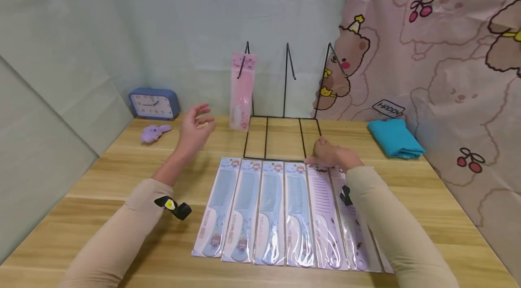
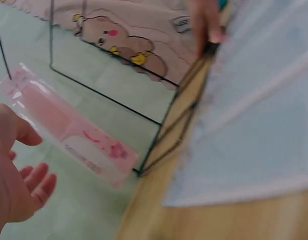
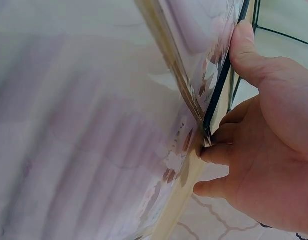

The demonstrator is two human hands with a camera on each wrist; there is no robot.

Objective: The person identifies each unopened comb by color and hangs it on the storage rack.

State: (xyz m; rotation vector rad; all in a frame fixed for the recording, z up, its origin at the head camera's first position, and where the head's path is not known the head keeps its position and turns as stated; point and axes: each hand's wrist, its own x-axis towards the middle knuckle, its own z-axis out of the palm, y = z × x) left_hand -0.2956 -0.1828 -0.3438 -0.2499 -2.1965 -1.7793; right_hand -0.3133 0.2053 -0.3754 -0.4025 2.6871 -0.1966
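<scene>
Combs in packets lie side by side on the table, long axes running away from the person, the right hand pinching the purple ones' far ends by the rack, the left hand spread, empty, near a hung pink comb.

A blue alarm clock stands at the wooden table's far left edge, a small purple plush toy just before it; a folded teal cloth lies far right, beside a bear-print curtain.
</scene>
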